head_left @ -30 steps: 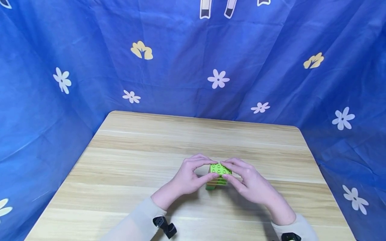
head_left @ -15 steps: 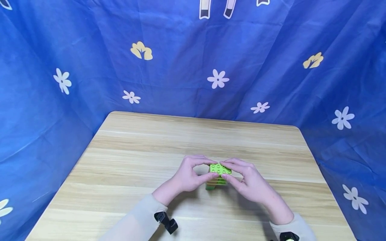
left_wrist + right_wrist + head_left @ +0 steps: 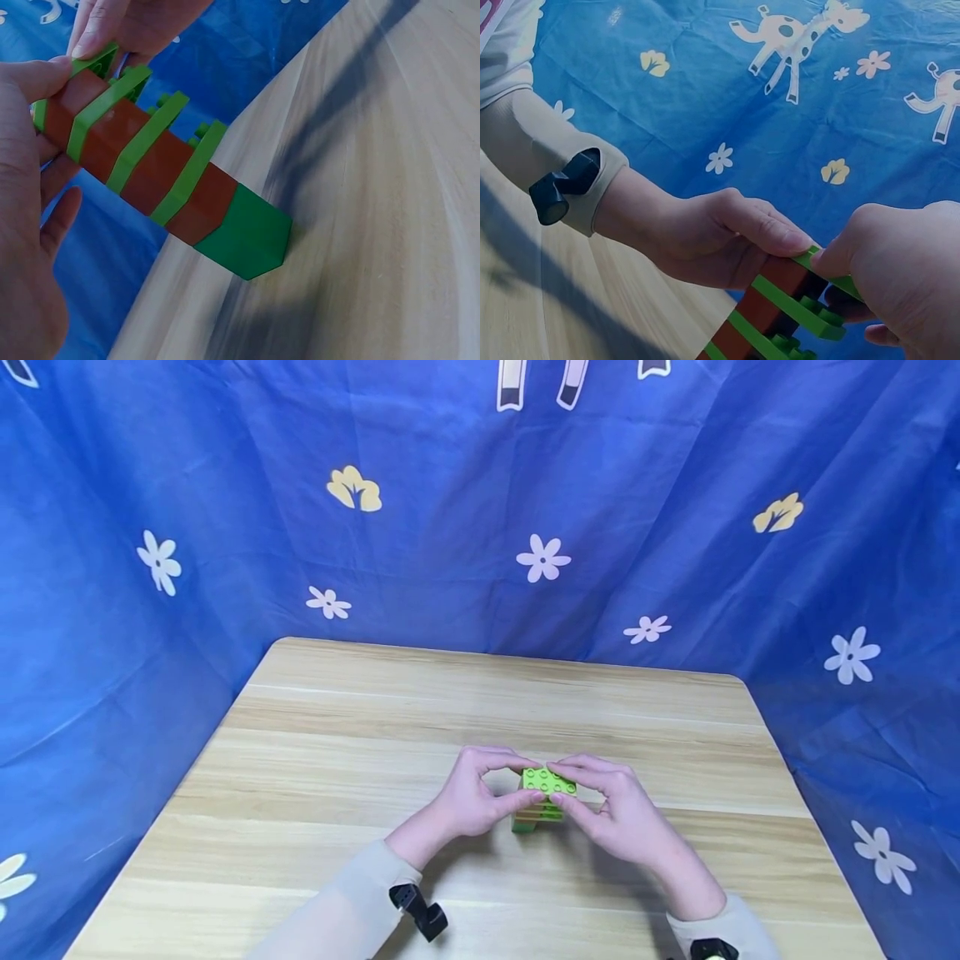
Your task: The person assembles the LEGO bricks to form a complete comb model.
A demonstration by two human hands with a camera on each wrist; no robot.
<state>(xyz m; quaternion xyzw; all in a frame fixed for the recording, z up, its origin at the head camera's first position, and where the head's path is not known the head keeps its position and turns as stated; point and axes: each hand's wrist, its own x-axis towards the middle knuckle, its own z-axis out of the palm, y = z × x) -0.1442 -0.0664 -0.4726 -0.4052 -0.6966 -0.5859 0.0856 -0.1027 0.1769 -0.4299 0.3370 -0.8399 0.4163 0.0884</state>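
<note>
A tower of toy building bricks stands upright on the wooden table [image 3: 337, 710]. Its dark green base brick [image 3: 247, 232] touches the tabletop. Above that, brown bricks [image 3: 202, 214] alternate with thin light green plates [image 3: 146, 159], which stick out past one side. A studded light green plate [image 3: 550, 781] tops the stack. My left hand [image 3: 463, 802] pinches this plate's left end between thumb and fingers. At its right end, my right hand [image 3: 622, 817] pinches the overhanging part, thumb on the near edge and fingers on the far edge. The thumbtips lie close together.
A blue curtain [image 3: 442, 527] with flowers and giraffes hangs behind the table and along both sides. Each sleeve cuff carries a black wrist device, such as the left one [image 3: 418, 912]. Shadows of the arms fall across the wood.
Both hands keep their places on the top plate. My left forearm has shifted slightly to the right, and the right cuff slightly to the left. The tower has not visibly moved.
</note>
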